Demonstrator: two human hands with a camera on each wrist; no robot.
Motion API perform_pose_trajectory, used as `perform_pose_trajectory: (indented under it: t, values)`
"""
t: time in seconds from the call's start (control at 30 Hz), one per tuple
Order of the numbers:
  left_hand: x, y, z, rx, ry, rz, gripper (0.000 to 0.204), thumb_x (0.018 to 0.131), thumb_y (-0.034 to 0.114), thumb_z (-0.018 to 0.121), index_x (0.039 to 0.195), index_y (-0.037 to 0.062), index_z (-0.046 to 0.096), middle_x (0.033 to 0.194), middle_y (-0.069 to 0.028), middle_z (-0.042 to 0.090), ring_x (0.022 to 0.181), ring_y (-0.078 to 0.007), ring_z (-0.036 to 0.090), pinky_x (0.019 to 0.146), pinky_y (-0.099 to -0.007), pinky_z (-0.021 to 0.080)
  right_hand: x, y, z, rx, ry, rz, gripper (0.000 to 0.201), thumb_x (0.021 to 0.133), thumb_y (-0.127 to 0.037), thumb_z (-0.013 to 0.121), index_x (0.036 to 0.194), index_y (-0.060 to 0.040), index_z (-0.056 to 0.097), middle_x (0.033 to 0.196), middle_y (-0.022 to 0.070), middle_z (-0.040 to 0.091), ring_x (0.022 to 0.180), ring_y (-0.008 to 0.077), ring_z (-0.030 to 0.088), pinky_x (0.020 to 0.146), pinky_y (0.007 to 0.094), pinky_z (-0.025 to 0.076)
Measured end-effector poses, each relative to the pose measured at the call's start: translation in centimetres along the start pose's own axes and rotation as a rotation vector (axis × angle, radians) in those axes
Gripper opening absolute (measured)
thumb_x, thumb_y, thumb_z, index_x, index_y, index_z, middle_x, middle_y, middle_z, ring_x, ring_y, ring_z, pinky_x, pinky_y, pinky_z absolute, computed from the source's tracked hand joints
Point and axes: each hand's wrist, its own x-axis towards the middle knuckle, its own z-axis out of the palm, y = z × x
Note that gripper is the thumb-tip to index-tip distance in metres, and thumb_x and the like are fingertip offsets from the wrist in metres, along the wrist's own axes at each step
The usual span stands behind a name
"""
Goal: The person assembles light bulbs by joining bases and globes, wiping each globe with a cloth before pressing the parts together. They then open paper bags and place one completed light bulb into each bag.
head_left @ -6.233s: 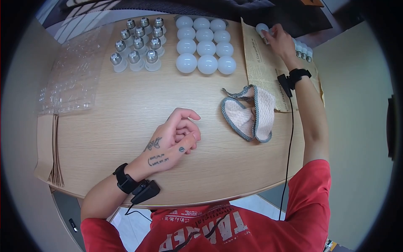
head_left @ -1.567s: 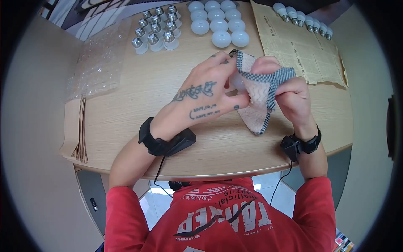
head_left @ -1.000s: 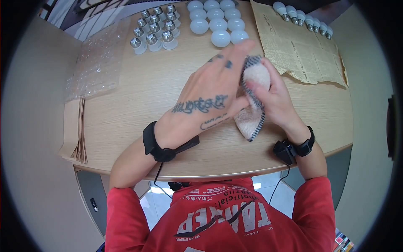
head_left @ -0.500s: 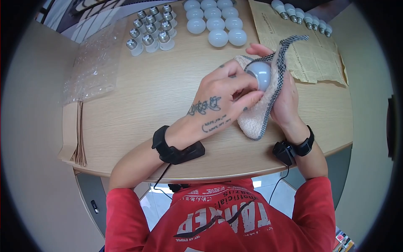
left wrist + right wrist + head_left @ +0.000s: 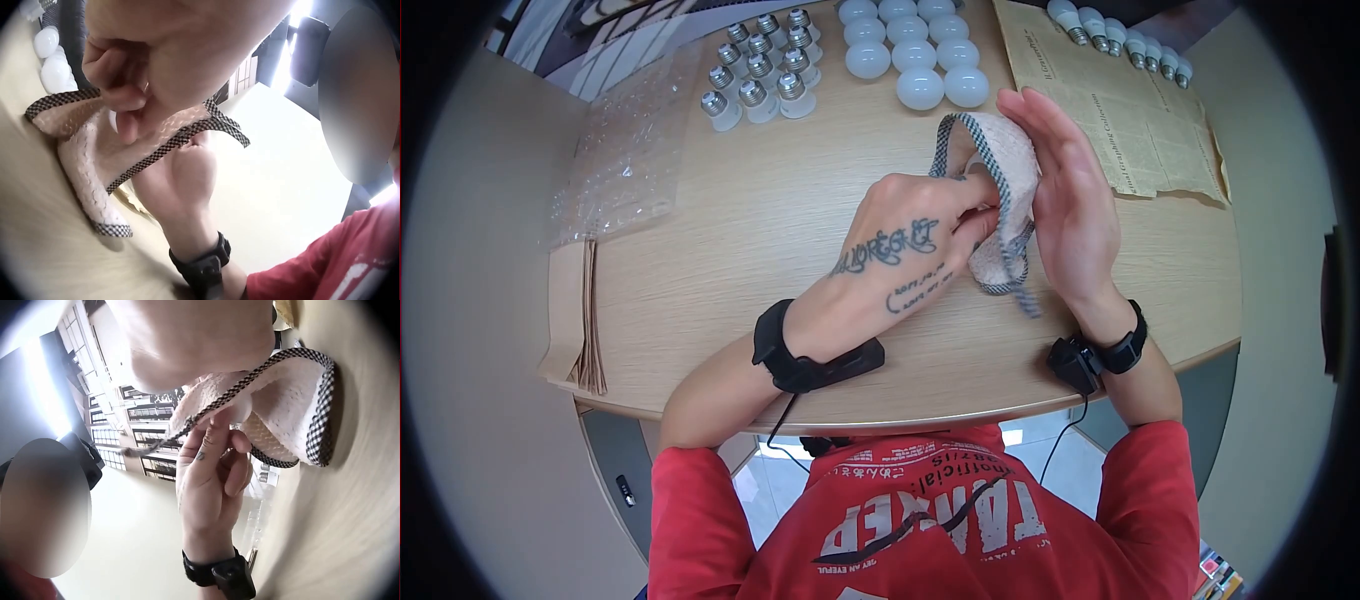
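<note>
A pale pink cloth (image 5: pixel 1008 150) with checked edging is folded up between the two hands, above the table. My left hand (image 5: pixel 910 225) pinches a white light bulb (image 5: pixel 239 411), whose round end sits inside the cloth. Most of the bulb is hidden by the cloth and fingers; a sliver of white shows in the left wrist view. My right hand (image 5: pixel 1078 205) lies along the outer side of the cloth, its fingers straight and pointing away, palm turned toward the bulb.
Behind the hands stand rows of round white bulbs (image 5: pixel 920 90) and, left of them, white sockets with metal screw ends (image 5: pixel 753 95). Smaller bulbs (image 5: pixel 1090 22) line the printed brown paper (image 5: pixel 1125 140). Clear plastic packaging (image 5: pixel 625 150) and folded brown paper (image 5: pixel 575 320) lie left.
A bulb left the front row, and both hands came together at the cloth. Lately the cloth has turned over the bulb's round end, and the right fingers have straightened along it.
</note>
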Motion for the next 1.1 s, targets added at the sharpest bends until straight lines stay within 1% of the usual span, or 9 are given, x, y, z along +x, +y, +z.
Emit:
perform_pose_trajectory:
  t: [0.07, 0.17, 0.27, 0.47, 0.67, 0.77, 0.87, 0.97, 1.1]
  values:
    - [0.0, -0.1, 0.0, -0.049, 0.063, 0.073, 0.014, 0.083, 0.004, 0.065, 0.096, 0.0018, 0.069, 0.074, -0.0167, 0.067, 0.062, -0.0275, 0.066, 0.060, -0.0344, 0.050, 0.0, 0.1, 0.3, -0.040, 0.039, 0.039, 0.055, 0.102, -0.036, 0.050, 0.143, -0.0011, 0.042, 0.138, 0.0125, 0.051, 0.122, 0.0170, 0.050, 0.105, 0.0310, 0.039]
    - [0.1, -0.8, -0.1, -0.070, 0.028, 0.028, 0.015, 0.083, 0.003, 0.065, 0.098, 0.0019, 0.069, 0.074, -0.0167, 0.067, 0.063, -0.0290, 0.065, 0.061, -0.0339, 0.050, 0.0, -0.1, 0.1, 0.024, 0.019, 0.146, 0.050, 0.097, -0.022, 0.060, 0.140, -0.0021, 0.046, 0.130, 0.0108, 0.056, 0.117, 0.0144, 0.054, 0.100, 0.0282, 0.043]
    - [0.3, -1.9, 0.0, -0.025, 0.021, 0.071, 0.014, 0.083, 0.005, 0.067, 0.097, 0.0021, 0.070, 0.076, -0.0152, 0.067, 0.065, -0.0292, 0.065, 0.062, -0.0336, 0.050, -0.2, -0.1, 0.0, -0.069, -0.055, 0.225, 0.043, 0.097, -0.023, 0.061, 0.133, -0.0029, 0.050, 0.119, 0.0086, 0.059, 0.109, 0.0125, 0.058, 0.092, 0.0270, 0.048]
    - [0.3, -1.7, 0.0, -0.031, -0.048, 0.172, 0.016, 0.078, 0.007, 0.072, 0.094, 0.0028, 0.071, 0.081, -0.0120, 0.066, 0.071, -0.0291, 0.066, 0.063, -0.0343, 0.050, -0.3, -0.1, -0.5, 0.091, -0.113, 0.416, 0.026, 0.096, -0.019, 0.062, 0.115, -0.0027, 0.056, 0.105, 0.0035, 0.063, 0.093, 0.0075, 0.060, 0.079, 0.0233, 0.051]
    - [0.0, -2.7, 0.7, 0.066, -0.026, 0.333, 0.017, 0.075, 0.009, 0.075, 0.090, 0.0018, 0.070, 0.095, -0.0115, 0.065, 0.076, -0.0287, 0.065, 0.065, -0.0354, 0.052, -0.2, 0.2, -0.9, 0.075, -0.044, 0.352, 0.027, 0.101, -0.027, 0.054, 0.110, -0.0025, 0.059, 0.095, 0.0029, 0.064, 0.086, 0.0060, 0.059, 0.075, 0.0220, 0.049]
    - [0.0, -1.9, 0.4, 0.156, -0.021, 0.320, 0.019, 0.073, 0.008, 0.075, 0.090, 0.0019, 0.070, 0.096, -0.0109, 0.065, 0.076, -0.0284, 0.065, 0.067, -0.0351, 0.053, -0.2, -0.5, 0.0, 0.132, 0.117, 0.442, 0.032, 0.102, -0.032, 0.050, 0.106, -0.0024, 0.059, 0.091, 0.0027, 0.063, 0.084, 0.0065, 0.060, 0.077, 0.0224, 0.048]
    - [0.1, -1.6, 0.6, 0.177, 0.012, 0.318, 0.020, 0.070, 0.004, 0.075, 0.089, 0.0023, 0.069, 0.094, -0.0106, 0.065, 0.076, -0.0285, 0.065, 0.067, -0.0353, 0.053, -0.1, -0.7, 0.1, 0.260, 0.131, 0.528, 0.032, 0.102, -0.032, 0.049, 0.105, -0.0018, 0.059, 0.093, 0.0027, 0.063, 0.085, 0.0074, 0.061, 0.077, 0.0236, 0.049]
    - [0.5, -2.2, 0.9, 0.110, 0.122, 0.445, 0.020, 0.069, 0.001, 0.073, 0.087, 0.0024, 0.068, 0.091, -0.0100, 0.063, 0.075, -0.0284, 0.064, 0.067, -0.0352, 0.053, -0.4, -0.1, -0.8, 0.248, -0.001, 0.538, 0.027, 0.099, -0.027, 0.054, 0.109, -0.0021, 0.057, 0.097, 0.0033, 0.063, 0.086, 0.0081, 0.062, 0.076, 0.0236, 0.051]
    - [0.5, -2.1, 0.6, 0.121, 0.101, 0.418, 0.019, 0.069, -0.002, 0.072, 0.087, 0.0023, 0.067, 0.089, -0.0095, 0.061, 0.075, -0.0282, 0.064, 0.067, -0.0347, 0.053, -0.4, -1.3, 0.1, 0.274, -0.036, 0.514, 0.028, 0.094, -0.021, 0.062, 0.114, -0.0029, 0.054, 0.100, 0.0042, 0.063, 0.087, 0.0082, 0.063, 0.076, 0.0223, 0.052]
